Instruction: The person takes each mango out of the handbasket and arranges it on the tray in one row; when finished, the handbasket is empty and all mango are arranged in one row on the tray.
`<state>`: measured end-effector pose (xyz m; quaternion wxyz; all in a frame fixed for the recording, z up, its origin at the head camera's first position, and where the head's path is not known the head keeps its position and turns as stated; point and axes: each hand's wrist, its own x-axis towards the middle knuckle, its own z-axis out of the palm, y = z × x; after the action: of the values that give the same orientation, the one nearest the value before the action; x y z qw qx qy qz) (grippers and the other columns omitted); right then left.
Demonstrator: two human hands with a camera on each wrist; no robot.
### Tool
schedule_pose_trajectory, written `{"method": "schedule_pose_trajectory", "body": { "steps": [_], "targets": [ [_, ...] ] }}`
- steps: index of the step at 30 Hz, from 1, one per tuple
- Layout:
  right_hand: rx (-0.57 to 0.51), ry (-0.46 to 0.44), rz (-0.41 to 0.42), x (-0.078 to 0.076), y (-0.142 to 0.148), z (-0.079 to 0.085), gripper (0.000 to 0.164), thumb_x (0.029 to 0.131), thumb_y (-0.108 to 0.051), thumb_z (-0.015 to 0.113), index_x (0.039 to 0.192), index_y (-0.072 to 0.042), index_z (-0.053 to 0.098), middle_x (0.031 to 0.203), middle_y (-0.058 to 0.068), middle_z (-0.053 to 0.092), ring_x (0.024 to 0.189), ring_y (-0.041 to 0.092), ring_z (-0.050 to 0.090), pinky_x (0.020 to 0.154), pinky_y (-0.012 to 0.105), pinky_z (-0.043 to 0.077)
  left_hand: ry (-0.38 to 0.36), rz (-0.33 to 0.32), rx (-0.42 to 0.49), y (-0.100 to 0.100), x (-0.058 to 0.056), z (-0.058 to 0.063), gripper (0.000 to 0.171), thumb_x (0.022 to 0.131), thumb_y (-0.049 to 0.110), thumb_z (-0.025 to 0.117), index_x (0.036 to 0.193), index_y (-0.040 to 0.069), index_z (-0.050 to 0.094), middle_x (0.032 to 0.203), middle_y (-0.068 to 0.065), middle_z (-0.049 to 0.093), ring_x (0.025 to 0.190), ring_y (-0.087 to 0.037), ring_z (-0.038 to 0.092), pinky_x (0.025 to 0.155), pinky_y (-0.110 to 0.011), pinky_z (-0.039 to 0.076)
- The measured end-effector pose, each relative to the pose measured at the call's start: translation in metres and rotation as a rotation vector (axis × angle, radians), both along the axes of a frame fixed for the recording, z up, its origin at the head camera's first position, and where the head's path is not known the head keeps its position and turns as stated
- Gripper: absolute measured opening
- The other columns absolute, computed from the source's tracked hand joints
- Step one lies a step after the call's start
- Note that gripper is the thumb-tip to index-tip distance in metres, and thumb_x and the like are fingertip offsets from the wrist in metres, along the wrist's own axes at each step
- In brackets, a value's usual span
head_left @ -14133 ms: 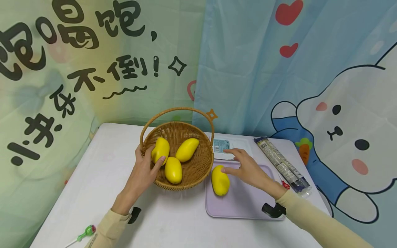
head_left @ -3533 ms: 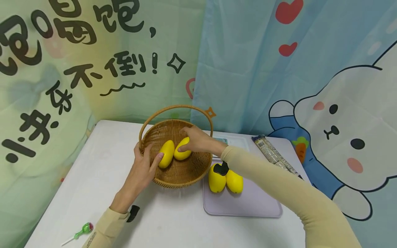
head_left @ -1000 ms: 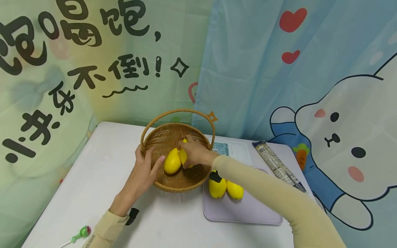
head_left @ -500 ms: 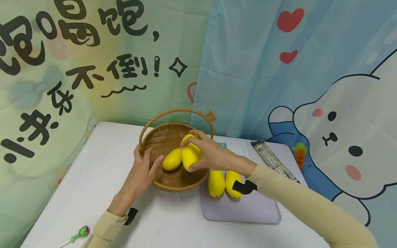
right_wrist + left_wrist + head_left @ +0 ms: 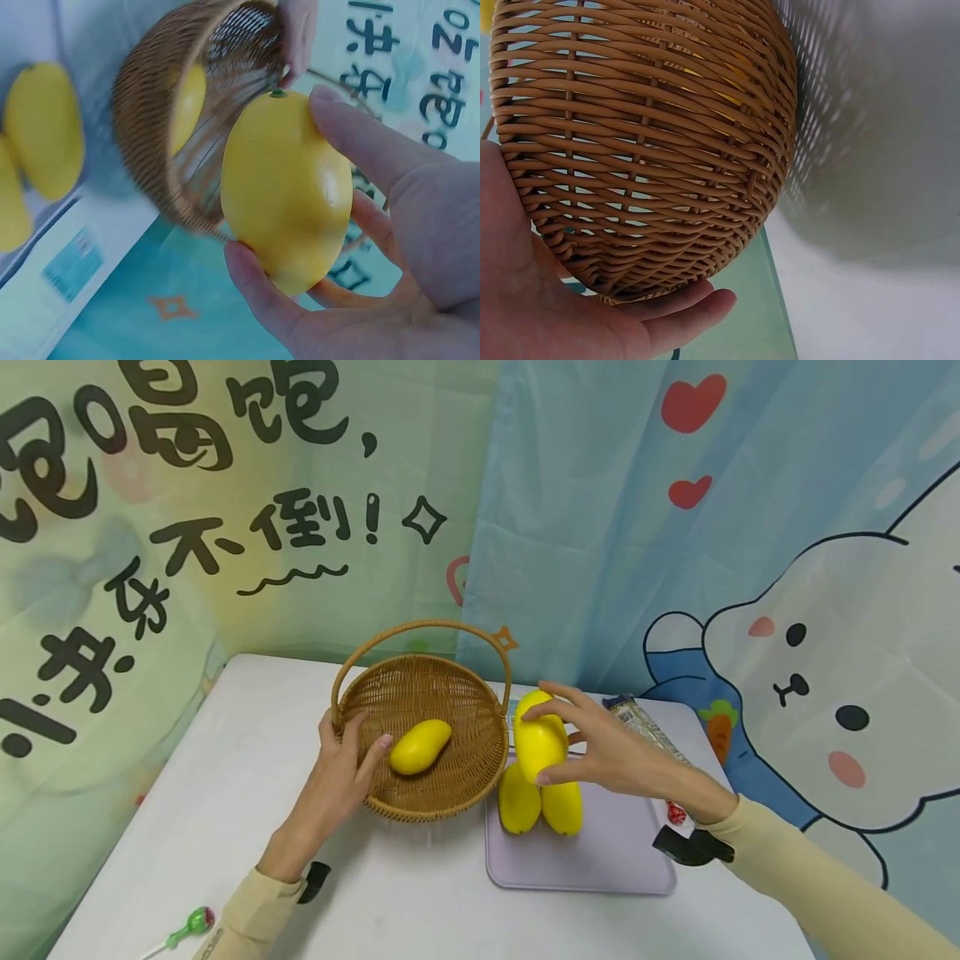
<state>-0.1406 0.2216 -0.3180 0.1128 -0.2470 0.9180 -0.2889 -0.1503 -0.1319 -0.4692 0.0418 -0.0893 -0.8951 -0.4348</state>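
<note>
My left hand (image 5: 333, 781) holds the left rim of a brown wicker basket (image 5: 465, 710), thumb over the inner side. In the left wrist view its fingers lie against the woven wall (image 5: 645, 150). One yellow mango (image 5: 420, 747) lies in the basket. My right hand (image 5: 611, 752) grips another mango (image 5: 542, 739) between thumb and fingertips, held above the lilac tray (image 5: 615, 852). Two mangoes, a left one (image 5: 519, 802) and a right one (image 5: 562, 810), lie side by side on the tray, their upper ends partly hidden by the held one.
A white package with a blue label (image 5: 73, 264) lies behind the tray, mostly covered in the head view. Past the right hand are a long clear-and-dark packet (image 5: 645, 722) and a red-wrapped sweet (image 5: 677, 812). A green lollipop (image 5: 197, 922) lies at front left.
Over these frames, the basket's mangoes drop from three to one and the tray's rise from one to two. Lately my right hand has lifted a mango out, moving right; the left stays put.
</note>
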Motion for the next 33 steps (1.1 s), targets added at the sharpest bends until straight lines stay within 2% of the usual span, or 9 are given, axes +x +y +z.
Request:
{"method": "schedule_pose_trajectory", "body": {
  "steps": [13, 22, 26, 33],
  "targets": [
    [0.070, -0.007, -0.159, 0.004, 0.083, -0.015, 0.067, 0.081, -0.034, 0.087, 0.138, -0.017, 0.057, 0.166, 0.019, 0.020, 0.134, 0.048, 0.046, 0.098, 0.059, 0.052, 0.001, 0.002, 0.004, -0.001, -0.001, -0.002, 0.075, 0.105, 0.058, 0.040, 0.157, 0.005, 0.028, 0.164, -0.025, -0.002, 0.120, -0.044, 0.060, 0.098, -0.055, 0.053],
    [0.065, -0.004, -0.160, 0.003, 0.113, -0.026, 0.065, 0.083, -0.030, 0.085, 0.138, -0.011, 0.056, 0.164, 0.024, 0.020, 0.129, 0.050, 0.049, 0.094, 0.056, 0.055, 0.008, 0.003, 0.003, -0.002, -0.002, -0.001, 0.076, 0.105, 0.058, 0.041, 0.158, 0.005, 0.028, 0.164, -0.025, -0.002, 0.121, -0.044, 0.059, 0.098, -0.055, 0.052],
    [0.059, -0.035, -0.163, 0.001, 0.123, -0.040, 0.066, 0.084, -0.030, 0.085, 0.139, -0.011, 0.055, 0.165, 0.026, 0.018, 0.125, 0.049, 0.051, 0.094, 0.054, 0.055, 0.009, 0.005, 0.006, -0.003, -0.002, -0.001, 0.076, 0.105, 0.058, 0.041, 0.158, 0.005, 0.028, 0.164, -0.025, -0.002, 0.121, -0.044, 0.059, 0.098, -0.055, 0.052],
    [0.051, -0.092, -0.165, 0.003, 0.133, -0.079, 0.066, 0.083, -0.028, 0.086, 0.138, -0.011, 0.055, 0.163, 0.029, 0.021, 0.122, 0.045, 0.054, 0.093, 0.044, 0.057, -0.004, 0.004, 0.011, -0.002, -0.003, -0.003, 0.075, 0.105, 0.057, 0.040, 0.157, 0.005, 0.028, 0.165, -0.025, -0.004, 0.127, -0.048, 0.054, 0.101, -0.058, 0.050]
  ]
}}
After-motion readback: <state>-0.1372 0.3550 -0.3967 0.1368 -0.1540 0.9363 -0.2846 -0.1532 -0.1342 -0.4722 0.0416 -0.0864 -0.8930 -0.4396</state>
